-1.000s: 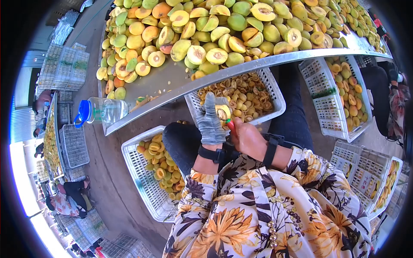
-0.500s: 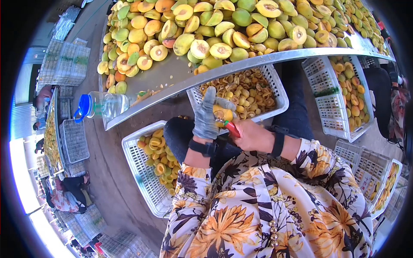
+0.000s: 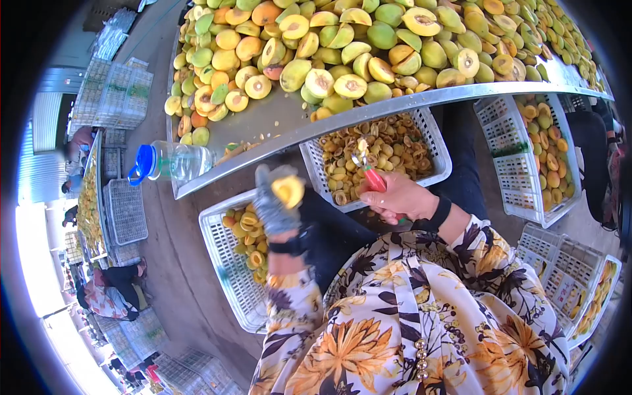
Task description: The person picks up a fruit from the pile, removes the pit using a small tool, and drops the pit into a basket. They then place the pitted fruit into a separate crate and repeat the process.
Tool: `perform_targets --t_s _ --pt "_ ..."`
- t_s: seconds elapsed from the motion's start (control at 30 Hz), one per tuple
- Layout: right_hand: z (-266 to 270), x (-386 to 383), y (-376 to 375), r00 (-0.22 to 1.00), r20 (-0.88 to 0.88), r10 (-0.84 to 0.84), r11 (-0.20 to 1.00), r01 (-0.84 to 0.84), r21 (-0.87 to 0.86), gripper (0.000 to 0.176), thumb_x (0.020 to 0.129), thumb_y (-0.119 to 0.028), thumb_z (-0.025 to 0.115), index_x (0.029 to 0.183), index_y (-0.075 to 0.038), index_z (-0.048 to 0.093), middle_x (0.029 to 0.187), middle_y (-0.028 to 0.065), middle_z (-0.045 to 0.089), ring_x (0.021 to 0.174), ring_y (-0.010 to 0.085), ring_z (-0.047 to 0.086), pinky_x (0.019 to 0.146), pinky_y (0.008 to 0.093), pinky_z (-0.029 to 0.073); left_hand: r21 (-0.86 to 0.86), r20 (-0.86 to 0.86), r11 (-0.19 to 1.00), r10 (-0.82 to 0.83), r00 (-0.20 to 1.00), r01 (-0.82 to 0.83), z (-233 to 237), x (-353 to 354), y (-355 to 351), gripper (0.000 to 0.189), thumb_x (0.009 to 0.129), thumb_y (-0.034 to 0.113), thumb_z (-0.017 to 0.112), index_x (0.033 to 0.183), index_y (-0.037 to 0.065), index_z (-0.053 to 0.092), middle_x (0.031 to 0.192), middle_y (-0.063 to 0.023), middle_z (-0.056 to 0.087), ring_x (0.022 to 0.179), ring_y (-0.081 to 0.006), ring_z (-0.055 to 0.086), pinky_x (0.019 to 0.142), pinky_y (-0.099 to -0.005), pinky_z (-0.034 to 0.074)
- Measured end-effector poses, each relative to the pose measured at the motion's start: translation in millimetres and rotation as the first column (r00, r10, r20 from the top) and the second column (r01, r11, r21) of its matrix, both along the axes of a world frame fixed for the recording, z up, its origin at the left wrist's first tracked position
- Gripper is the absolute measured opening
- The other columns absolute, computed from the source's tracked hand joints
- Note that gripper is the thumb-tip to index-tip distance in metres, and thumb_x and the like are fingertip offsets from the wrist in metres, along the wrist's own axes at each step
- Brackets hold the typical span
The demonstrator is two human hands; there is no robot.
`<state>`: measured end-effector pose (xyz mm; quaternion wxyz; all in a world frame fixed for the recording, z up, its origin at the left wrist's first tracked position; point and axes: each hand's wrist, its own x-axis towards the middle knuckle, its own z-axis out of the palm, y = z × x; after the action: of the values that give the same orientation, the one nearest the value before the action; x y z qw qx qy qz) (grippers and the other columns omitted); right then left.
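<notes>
My left hand (image 3: 271, 204), in a grey glove and smeared by motion, holds a pitted yellow peach half (image 3: 288, 191) with a hollow in its cut face. It is over the near-left white crate (image 3: 227, 280), which holds several peach halves (image 3: 250, 240). In my bare right hand (image 3: 405, 197) is a red-handled pitting tool (image 3: 374, 179), its metal end pointing up. A bit of yellow flesh or pit (image 3: 362, 148) clings to that tip. Behind the tool, another white crate (image 3: 442, 148) contains scooped-out brownish pieces (image 3: 388, 155).
A metal-edged table (image 3: 289, 135) carries a heap of cut peaches (image 3: 375, 59). A blue-capped water bottle (image 3: 174, 161) lies at its left corner. Crates of fruit (image 3: 507, 158) stand at right. People (image 3: 112, 296) and stacked crates (image 3: 108, 92) are at left.
My hands have parted. The left moved left and down with the peach half, over the near-left crate; the right turned the tool upward, its tip now out of the fruit.
</notes>
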<state>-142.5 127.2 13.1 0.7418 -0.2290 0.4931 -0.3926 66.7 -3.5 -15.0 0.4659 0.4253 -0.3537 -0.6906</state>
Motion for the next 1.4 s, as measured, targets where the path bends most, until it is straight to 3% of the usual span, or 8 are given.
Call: perform_targets --t_s 0.07,0.13,0.37,0.83,1.07,1.17,1.2,1.4 --pt "-20.6 -8.9 2.3 0.884 -0.466 0.041 0.998 -0.059 -0.023 0.020 0.081 -0.014 0.056 0.092 0.000 0.045 0.063 0.0105 0.053 0.042 0.0149 0.051 0.035 0.0285 0.041 -0.141 0.555 0.990 0.088 0.827 -0.010 -14.0 58.0 -20.8 0.028 0.083 0.029 0.059 0.090 0.001 0.062 0.074 -0.0088 0.064 0.068 -0.0202 0.062 0.065 -0.0304 0.050" --pt "-48.5 -14.2 6.6 0.506 -0.861 0.047 0.989 -0.145 -0.031 0.031 0.075 -0.015 0.059 0.091 0.006 0.043 0.069 0.0242 0.058 0.055 0.0276 0.062 0.046 0.0360 0.048 -0.097 0.995 0.914 0.101 0.010 0.394 28.0 77.4 -29.1 0.024 0.078 0.027 0.063 0.092 0.008 0.065 0.087 -0.0115 0.064 0.082 -0.0272 0.060 0.077 -0.0344 0.046" --pt "-39.7 -1.6 14.7 0.550 -0.816 -0.177 0.964 -0.071 -0.257 0.024 0.072 -0.012 0.057 0.086 0.003 0.046 0.063 0.0209 0.055 0.060 0.0350 0.059 0.056 0.0393 0.046 -0.496 0.862 0.552 0.405 0.305 0.670 40.7 -22.4 -100.4 0.034 0.078 0.026 0.061 0.103 0.004 0.056 0.096 -0.0153 0.063 0.090 -0.0327 0.058 0.079 -0.0392 0.045" --pt "0.9 -10.5 -4.5 0.508 -0.682 -0.525 0.833 0.145 -0.534 0.050 0.074 -0.024 0.068 0.110 0.001 0.046 0.083 0.0222 0.058 0.070 0.0314 0.060 0.062 0.0364 0.047 -0.301 0.427 0.864 -0.256 0.867 0.403 50.2 -106.3 -44.6 0.026 0.075 0.000 0.065 0.098 -0.002 0.053 0.087 -0.0083 0.061 0.076 -0.0133 0.058 0.071 -0.0236 0.047" --pt "15.6 26.5 -30.8 0.878 0.091 -0.471 0.836 0.477 -0.271 0.038 0.080 -0.027 0.064 0.098 0.001 0.044 0.064 0.0124 0.055 0.049 0.0179 0.055 0.044 0.0309 0.043 -0.176 0.086 0.946 -0.261 0.962 0.272 20.7 -89.7 17.2 0.036 0.083 0.031 0.059 0.105 0.002 0.054 0.094 -0.0079 0.059 0.084 -0.0154 0.057 0.073 -0.0274 0.048" --pt "1.9 37.3 -30.4 0.815 -0.426 -0.392 0.910 0.275 -0.309 0.036 0.080 -0.028 0.063 0.094 0.001 0.045 0.064 0.0136 0.055 0.047 0.0210 0.055 0.045 0.0344 0.044 0.091 -0.107 0.993 -0.070 0.992 0.080 17.8 -99.9 23.6 0.043 0.086 0.045 0.047 0.100 0.005 0.055 0.083 -0.0086 0.059 0.077 -0.0197 0.057 0.067 -0.0300 0.049" --pt "-5.8 38.5 -28.0 0.540 -0.582 -0.608 0.745 0.134 -0.654 0.033 0.079 -0.025 0.064 0.090 0.001 0.047 0.064 0.0186 0.056 0.050 0.0303 0.057 0.048 0.0391 0.045 0.160 -0.187 0.982 -0.070 0.980 0.100 13.1 -99.3 21.5 0.043 0.087 0.046 0.045 0.099 0.006 0.055 0.083 -0.0085 0.059 0.077 -0.0201 0.058 0.067 -0.0302 0.049" --pt "2.4 28.8 -4.7 0.514 -0.755 -0.407 0.870 -0.035 -0.492 0.030 0.076 -0.011 0.061 0.095 0.004 0.043 0.068 0.0269 0.055 0.065 0.0421 0.056 0.054 0.0441 0.044 0.132 -0.189 0.990 -0.021 0.982 0.047 12.4 -101.2 21.6 0.037 0.090 0.039 0.043 0.099 0.006 0.056 0.090 -0.0052 0.060 0.082 -0.0181 0.057 0.074 -0.0289 0.048"
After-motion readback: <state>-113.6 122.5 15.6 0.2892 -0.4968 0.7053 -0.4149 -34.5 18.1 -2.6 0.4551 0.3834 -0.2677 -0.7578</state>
